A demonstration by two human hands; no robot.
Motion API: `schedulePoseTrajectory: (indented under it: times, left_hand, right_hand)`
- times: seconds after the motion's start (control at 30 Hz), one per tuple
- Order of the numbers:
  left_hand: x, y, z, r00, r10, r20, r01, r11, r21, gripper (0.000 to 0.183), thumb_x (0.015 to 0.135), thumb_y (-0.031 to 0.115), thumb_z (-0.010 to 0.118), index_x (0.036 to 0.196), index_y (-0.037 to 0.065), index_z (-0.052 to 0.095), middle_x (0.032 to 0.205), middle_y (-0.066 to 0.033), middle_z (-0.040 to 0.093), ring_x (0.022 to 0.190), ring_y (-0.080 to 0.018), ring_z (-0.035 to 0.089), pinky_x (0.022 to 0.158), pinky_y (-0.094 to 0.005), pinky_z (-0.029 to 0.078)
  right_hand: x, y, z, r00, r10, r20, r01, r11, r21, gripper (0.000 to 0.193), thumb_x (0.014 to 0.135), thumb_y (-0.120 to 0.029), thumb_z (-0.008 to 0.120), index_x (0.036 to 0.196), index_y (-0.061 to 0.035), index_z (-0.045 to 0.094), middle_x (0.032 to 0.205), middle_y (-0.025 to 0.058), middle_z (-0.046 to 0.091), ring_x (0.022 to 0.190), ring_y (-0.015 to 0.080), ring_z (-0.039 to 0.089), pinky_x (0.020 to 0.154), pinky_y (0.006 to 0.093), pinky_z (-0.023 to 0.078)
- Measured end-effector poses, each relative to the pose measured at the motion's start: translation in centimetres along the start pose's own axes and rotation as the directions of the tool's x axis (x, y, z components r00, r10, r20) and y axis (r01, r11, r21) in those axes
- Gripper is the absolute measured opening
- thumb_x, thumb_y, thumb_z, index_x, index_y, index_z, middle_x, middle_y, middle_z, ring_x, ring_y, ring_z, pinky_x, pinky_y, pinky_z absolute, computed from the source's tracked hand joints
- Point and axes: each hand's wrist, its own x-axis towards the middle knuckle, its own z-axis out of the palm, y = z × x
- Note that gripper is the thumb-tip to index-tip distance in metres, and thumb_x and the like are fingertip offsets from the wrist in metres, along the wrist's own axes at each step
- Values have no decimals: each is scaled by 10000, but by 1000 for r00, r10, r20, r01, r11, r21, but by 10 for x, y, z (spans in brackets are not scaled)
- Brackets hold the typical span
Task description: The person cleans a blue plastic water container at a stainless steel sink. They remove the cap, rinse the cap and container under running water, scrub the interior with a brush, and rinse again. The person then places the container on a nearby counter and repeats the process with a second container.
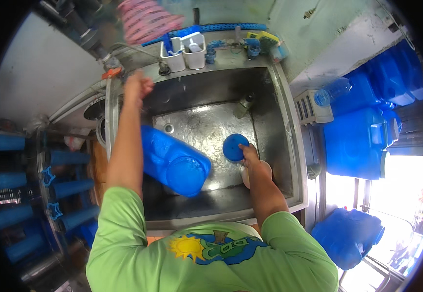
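Note:
My right hand is closed on the edge of a round blue lid, held over the right part of the steel sink. At the sink's back left corner is my left hand, its fingers curled, close to an orange valve handle. What it holds, if anything, is hidden. A large blue water jug lies on its side in the sink, wet, near my left forearm. Partly under my right forearm is a pale round bowl. A clear bottle stands by the sink's far wall.
White holders with brushes and a scoop stand on the back ledge, beside sponges. Several blue jugs are stacked at the right, with a clear plastic bottle near them. Racks of blue containers line the left.

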Motion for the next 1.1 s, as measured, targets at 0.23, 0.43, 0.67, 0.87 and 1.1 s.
schedulePoseTrajectory:
  times: [0.23,0.43,0.67,0.87,1.1]
  left_hand:
    - [-28,-6,263,672,681,289,-740,611,281,629,910,370,752,1392,42,517,1292,-100,615,1144,-179,588,961,-315,485]
    - [12,39,301,745,603,283,-663,629,406,436,891,334,732,1168,1,676,978,-122,716,840,-237,680,786,-351,539]
    - [-18,-31,265,970,242,35,-239,968,-75,431,958,168,664,1318,9,488,997,-119,669,790,-147,673,640,-233,524]
    - [-45,-30,267,954,294,55,-291,955,-57,765,924,214,698,1516,6,260,1116,-144,648,849,-165,659,663,-282,507]
    - [-43,-29,272,924,377,59,-377,926,-10,911,896,322,740,1550,-22,208,1346,-227,526,1235,-263,527,995,-353,443]
  right_hand:
    - [37,19,-3,984,-75,161,56,992,115,332,930,-136,695,1226,-35,584,1089,127,685,884,228,698,649,338,585]
    - [28,5,-8,983,-50,177,57,998,-35,341,923,-93,696,1238,-24,585,1101,127,684,945,225,689,743,356,585]
    - [31,-1,-5,975,-57,215,46,997,57,317,901,-85,716,1193,-2,625,1062,113,713,917,198,683,835,325,550]
    - [41,-2,-6,974,-76,213,58,994,87,413,942,-123,683,1324,-59,537,1152,126,672,1023,234,669,829,424,563]
    - [40,3,-9,976,-178,128,181,983,-13,339,891,-107,730,1197,-6,626,1066,123,716,951,212,684,853,336,542]
